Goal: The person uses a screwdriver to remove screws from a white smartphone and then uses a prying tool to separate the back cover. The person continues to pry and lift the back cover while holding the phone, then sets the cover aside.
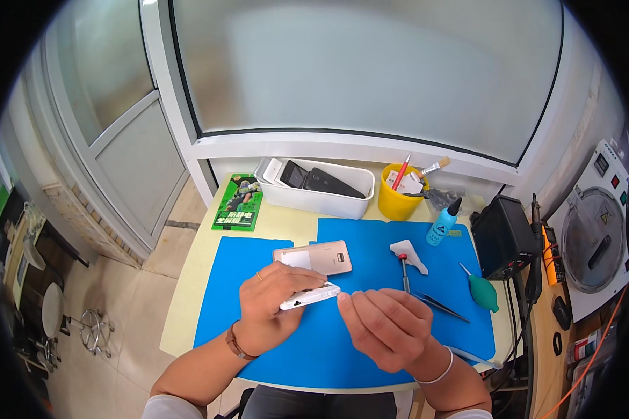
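Observation:
My left hand (267,307) grips a white smartphone (309,298), its thin edge turned toward me above the blue mat (230,293). My right hand (388,327) is closed in a pinch at the phone's right end; whatever its fingertips hold is too small to make out. Just beyond the left hand lies a rose-gold phone back cover (328,257) with a camera cutout. To the right of the hands a red-topped screwdriver (405,271), dark tweezers (440,306) and a crumpled white cloth (408,254) rest on the mat.
A white bin (318,200) of phones, a green packet (236,206) and a yellow cup (395,204) of tools line the table's back. On the right are a blue bottle (442,225), a green air blower (483,292) and a black box-shaped device (504,241) with cables.

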Demonstrator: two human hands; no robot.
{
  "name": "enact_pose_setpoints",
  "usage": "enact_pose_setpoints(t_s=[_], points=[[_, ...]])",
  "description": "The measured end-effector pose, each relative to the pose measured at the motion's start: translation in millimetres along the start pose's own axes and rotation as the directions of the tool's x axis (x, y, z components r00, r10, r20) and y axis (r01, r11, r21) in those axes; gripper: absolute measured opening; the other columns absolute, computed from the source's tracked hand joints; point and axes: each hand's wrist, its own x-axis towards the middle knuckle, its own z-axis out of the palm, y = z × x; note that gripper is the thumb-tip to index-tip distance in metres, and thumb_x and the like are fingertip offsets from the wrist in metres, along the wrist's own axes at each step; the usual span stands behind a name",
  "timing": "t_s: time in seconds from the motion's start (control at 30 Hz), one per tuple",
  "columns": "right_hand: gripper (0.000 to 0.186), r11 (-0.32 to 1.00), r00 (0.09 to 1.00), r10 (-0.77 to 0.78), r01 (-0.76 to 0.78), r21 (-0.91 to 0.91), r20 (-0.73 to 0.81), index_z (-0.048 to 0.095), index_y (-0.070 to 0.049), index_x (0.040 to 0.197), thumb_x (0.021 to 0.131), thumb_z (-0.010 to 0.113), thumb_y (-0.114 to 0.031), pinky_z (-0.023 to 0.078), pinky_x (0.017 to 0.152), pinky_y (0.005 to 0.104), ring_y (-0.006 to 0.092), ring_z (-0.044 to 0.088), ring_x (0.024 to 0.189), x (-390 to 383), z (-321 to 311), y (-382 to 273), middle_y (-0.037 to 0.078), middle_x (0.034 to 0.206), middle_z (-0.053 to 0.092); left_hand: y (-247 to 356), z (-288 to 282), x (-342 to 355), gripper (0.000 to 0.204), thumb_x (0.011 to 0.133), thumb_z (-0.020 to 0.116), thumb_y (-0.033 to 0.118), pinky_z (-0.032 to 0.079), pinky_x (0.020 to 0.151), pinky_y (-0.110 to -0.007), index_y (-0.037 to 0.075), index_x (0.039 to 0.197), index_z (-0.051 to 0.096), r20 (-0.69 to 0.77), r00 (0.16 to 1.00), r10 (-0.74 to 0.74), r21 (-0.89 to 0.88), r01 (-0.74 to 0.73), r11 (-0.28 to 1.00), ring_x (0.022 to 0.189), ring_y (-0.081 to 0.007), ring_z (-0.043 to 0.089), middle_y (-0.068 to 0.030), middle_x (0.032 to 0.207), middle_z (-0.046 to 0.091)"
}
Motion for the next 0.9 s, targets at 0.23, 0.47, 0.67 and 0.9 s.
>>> enact_pose_setpoints(t_s=[0.23,0.47,0.67,0.9], points=[[0.014,0.998,1.000,-0.003,0.002,-0.065,-0.017,0.084,-0.005,0.104,0.092,0.079,-0.009,0.062,0.082,0.0262,0.0165,0.074,0.093,-2,2,0,0.006,0.095,0.076,2,4,-2,0.027,0.076,0.077,-0.005,0.051,0.070,-0.031,0.006,0.101,0.078,-0.010,1.000,0.019,0.016,-0.019,1.000,0.081,-0.0231,0.074,-0.0110,0.103,0.082],[0.016,0.995,1.000,0.001,-0.003,-0.100,-0.021,0.081,-0.008,0.109,0.094,0.077,-0.012,0.062,0.079,0.0279,0.0167,0.074,0.092,-7,6,1,0.004,0.099,0.076,2,5,-2,0.023,0.080,0.082,-0.002,0.050,0.068,-0.031,0.005,0.102,0.079,-0.023,0.999,0.042,0.041,-0.041,0.998,0.081,-0.0223,0.074,-0.0113,0.100,0.082],[0.015,0.996,0.998,0.028,-0.032,-0.079,-0.051,0.082,-0.009,0.107,0.092,0.080,-0.012,0.061,0.077,0.0262,0.0152,0.074,0.091,-6,8,1,0.003,0.098,0.076,1,6,-2,0.021,0.082,0.083,0.000,0.050,0.069,-0.031,0.006,0.101,0.079,-0.024,0.999,0.043,0.030,-0.042,0.999,0.082,-0.0224,0.074,-0.0110,0.099,0.082],[0.012,0.996,0.998,-0.060,0.060,0.069,-0.004,0.084,-0.008,0.097,0.086,0.083,-0.011,0.063,0.081,0.0264,0.0143,0.075,0.093,1,-4,17,0.002,0.095,0.077,-3,3,-3,0.021,0.082,0.079,0.000,0.050,0.069,-0.031,0.007,0.101,0.077,0.038,0.996,0.080,0.052,-0.082,0.995,0.082,-0.0219,0.073,-0.0098,0.102,0.082]])
